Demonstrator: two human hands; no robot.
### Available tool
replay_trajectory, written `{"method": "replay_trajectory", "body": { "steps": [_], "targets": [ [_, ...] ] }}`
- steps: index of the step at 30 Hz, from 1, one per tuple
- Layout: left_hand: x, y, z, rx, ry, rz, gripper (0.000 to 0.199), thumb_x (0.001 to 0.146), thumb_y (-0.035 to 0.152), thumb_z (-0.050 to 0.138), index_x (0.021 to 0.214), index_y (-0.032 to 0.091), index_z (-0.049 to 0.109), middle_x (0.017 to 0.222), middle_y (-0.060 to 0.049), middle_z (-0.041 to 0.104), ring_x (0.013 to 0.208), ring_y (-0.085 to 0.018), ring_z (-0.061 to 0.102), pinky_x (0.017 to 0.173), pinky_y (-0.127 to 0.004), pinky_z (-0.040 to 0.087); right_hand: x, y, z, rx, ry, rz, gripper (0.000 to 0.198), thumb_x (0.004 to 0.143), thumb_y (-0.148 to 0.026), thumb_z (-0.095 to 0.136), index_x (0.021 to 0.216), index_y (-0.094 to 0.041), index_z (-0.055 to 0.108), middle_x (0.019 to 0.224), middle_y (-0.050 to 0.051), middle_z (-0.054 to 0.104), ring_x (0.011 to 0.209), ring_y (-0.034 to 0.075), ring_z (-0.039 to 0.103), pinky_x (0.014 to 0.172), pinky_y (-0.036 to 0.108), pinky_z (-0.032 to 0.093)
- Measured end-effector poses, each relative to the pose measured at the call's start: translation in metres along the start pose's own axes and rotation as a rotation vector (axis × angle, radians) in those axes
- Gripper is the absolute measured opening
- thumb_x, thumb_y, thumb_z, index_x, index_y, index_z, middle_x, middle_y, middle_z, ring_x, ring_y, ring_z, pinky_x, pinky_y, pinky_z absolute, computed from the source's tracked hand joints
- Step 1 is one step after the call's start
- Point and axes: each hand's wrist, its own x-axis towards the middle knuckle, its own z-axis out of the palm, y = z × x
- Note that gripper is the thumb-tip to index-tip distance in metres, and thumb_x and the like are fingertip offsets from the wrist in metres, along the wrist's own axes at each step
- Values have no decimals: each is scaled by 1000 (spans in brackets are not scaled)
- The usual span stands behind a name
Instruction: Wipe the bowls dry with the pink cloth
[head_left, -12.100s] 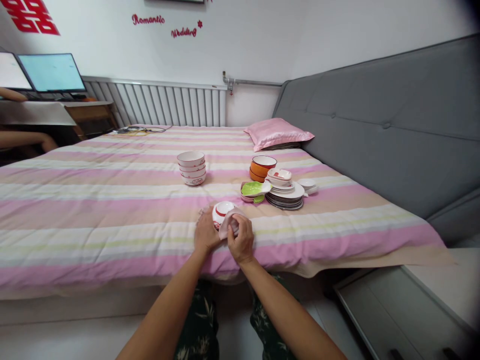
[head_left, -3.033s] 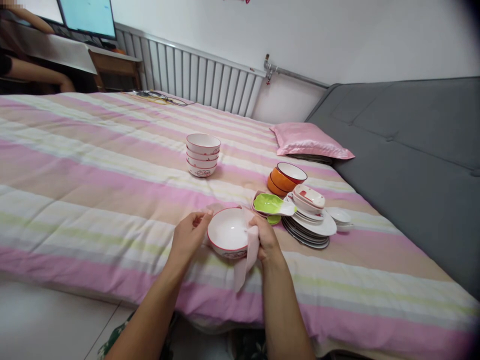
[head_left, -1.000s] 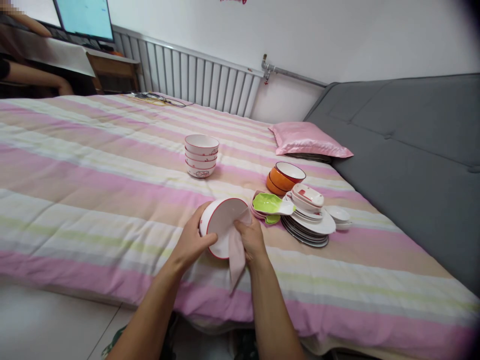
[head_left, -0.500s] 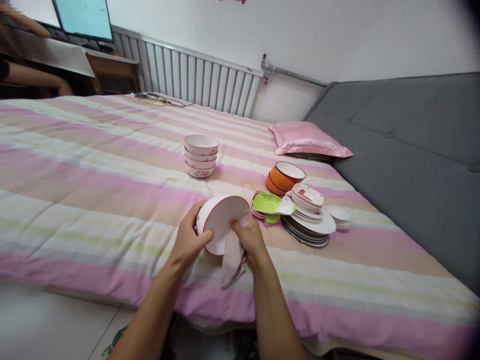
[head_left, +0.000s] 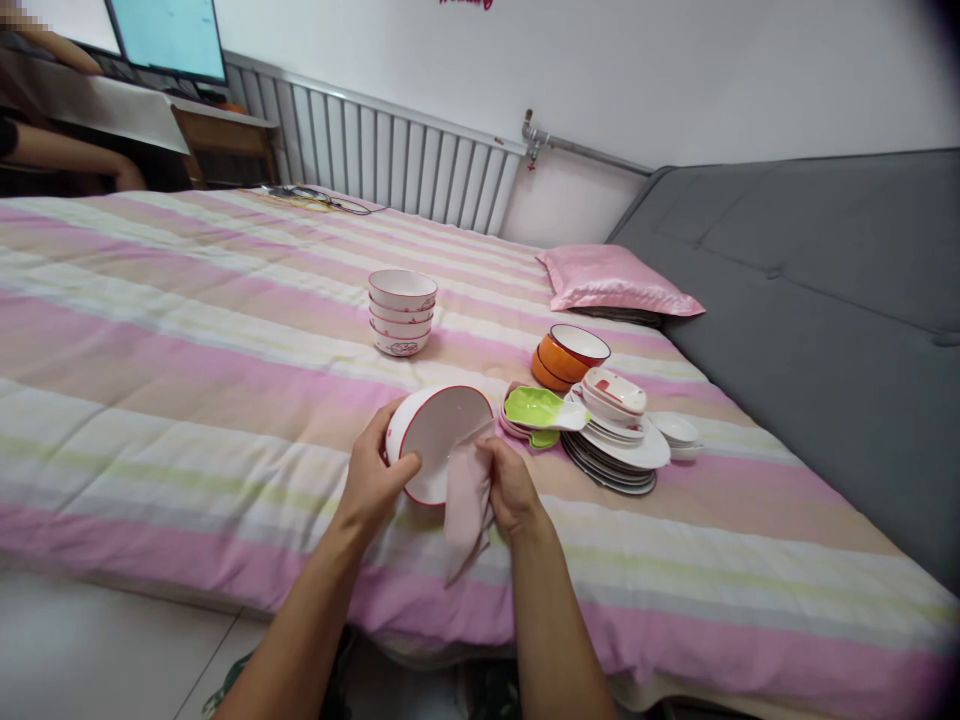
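Note:
A white bowl with a red rim is tilted on its side, its inside facing me. My left hand grips it from the left, thumb over the rim and fingers behind the outer wall. My right hand pinches a pale pink cloth at the bowl's right rim. Part of the cloth lies against the bowl's opening and the rest hangs down. Just right of this hand sit green and pink leaf-shaped dishes, stacked together. Farther back stands a stack of several red-rimmed white bowls.
Orange bowls and a pile of plates topped with small dishes stand to the right, beside small white bowls. A pink pillow leans by the grey headboard. Cables lie at the bed's far edge. A person sits at a desk, far left.
My right hand has drawn back slightly to the right, its thumb now out of the bowl, with the cloth in it. The bowl and my left hand have shifted a little to the left.

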Motion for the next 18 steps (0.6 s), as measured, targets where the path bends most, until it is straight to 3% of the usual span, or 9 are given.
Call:
{"method": "replay_trajectory", "body": {
  "steps": [4, 10, 18],
  "targets": [
    [1, 0, -1, 20, 9, -7, 61, 59, 25, 52, 120, 14, 54, 110, -7, 63, 97, -26, 57, 80, -31, 46, -1, -1, -2, -45, 9, -20, 8, 56, -18, 54, 63, -18, 54, 51, -8, 50, 48, 7, 41, 47, 18, 36],
    [0, -2, 0, 40, 11, 30, 61, 59, 23, 54, 120, 14, 53, 113, -7, 62, 100, -25, 57, 84, -30, 46, -2, 0, 1, -184, -105, 9, 29, 58, -15, 57, 87, -15, 64, 64, -2, 66, 57, 12, 55, 56, 21, 42],
    [-1, 1, 1, 28, -95, 74, 70, 56, 22, 57, 126, 15, 51, 123, -9, 58, 110, -27, 55, 87, -31, 47, 4, 8, 0, -148, -41, -115, 24, 60, -15, 63, 83, -16, 69, 72, 0, 71, 66, 16, 64, 65, 27, 49]
  ]
}}
